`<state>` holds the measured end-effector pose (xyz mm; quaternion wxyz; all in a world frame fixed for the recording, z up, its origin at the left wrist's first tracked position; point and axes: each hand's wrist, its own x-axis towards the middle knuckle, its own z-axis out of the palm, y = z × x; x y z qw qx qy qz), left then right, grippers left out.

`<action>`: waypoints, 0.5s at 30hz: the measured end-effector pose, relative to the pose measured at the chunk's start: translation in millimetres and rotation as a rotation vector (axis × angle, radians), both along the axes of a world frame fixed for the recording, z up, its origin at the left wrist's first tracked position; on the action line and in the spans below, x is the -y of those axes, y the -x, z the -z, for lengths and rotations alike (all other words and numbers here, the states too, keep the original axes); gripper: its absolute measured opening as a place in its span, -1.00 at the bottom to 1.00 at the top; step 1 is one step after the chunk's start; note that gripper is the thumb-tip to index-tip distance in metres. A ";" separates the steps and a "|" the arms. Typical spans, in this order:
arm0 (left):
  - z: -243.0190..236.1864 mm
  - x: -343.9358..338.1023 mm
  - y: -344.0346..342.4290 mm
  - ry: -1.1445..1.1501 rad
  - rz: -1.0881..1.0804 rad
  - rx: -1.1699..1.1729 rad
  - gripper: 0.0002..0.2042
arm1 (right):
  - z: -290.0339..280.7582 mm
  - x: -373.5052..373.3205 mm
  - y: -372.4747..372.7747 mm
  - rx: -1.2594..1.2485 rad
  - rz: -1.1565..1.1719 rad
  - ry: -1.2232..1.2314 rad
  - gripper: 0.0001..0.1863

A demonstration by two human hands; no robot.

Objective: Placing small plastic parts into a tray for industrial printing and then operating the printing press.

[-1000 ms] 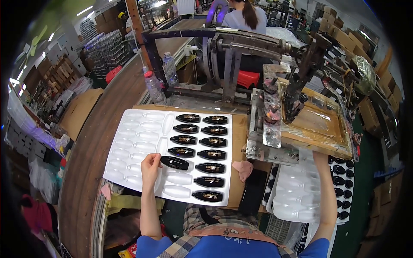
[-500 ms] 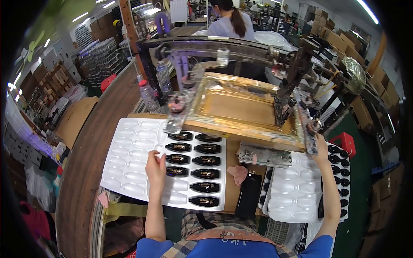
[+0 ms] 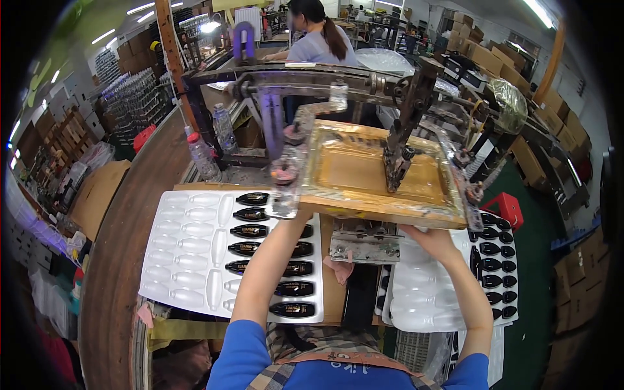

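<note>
My left arm (image 3: pixel 273 263) reaches across the white tray (image 3: pixel 174 257); its hand goes under the left part of a wooden screen-printing frame (image 3: pixel 383 203), which hides the fingers. My right hand (image 3: pixel 434 242) is at the frame's lower right edge, beside a metal fixture (image 3: pixel 364 249), with its fingertips out of sight. Whatever either hand may hold is hidden. Black bottle-shaped pieces (image 3: pixel 292 309) with gold print lie in the tray's right columns; hollows on its left hold none. Another white tray (image 3: pixel 422 296) is at the right, with plain black pieces (image 3: pixel 492 281) along its right side.
A squeegee arm (image 3: pixel 398 162) stands over the frame. Behind are a dark machine beam (image 3: pixel 312 78) and two clear bottles, one red-capped (image 3: pixel 203 156). A pink cloth (image 3: pixel 339 268) lies below the fixture. A red box (image 3: pixel 507 211) is at the right. Farther back, another person (image 3: pixel 318 45) works.
My left hand has moved from the left tray to under the frame. My right hand has left the frame's right side and come inward toward the fixture. The squeegee arm has shifted left over the frame.
</note>
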<state>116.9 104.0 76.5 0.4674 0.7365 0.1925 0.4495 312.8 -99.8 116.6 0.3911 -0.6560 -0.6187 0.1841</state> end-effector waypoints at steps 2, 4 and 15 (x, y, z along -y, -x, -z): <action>-8.7 1.8 20.9 0.158 0.050 0.170 -0.82 | -2.0 -12.9 25.3 0.050 -0.017 0.070 -0.48; -9.9 12.9 56.6 0.182 -0.063 0.229 -0.83 | -1.9 -23.1 46.0 0.225 -0.027 -0.079 -0.47; 88.0 134.9 255.8 0.489 -0.747 0.026 -0.87 | 68.1 43.1 -128.6 0.669 0.403 0.064 -0.61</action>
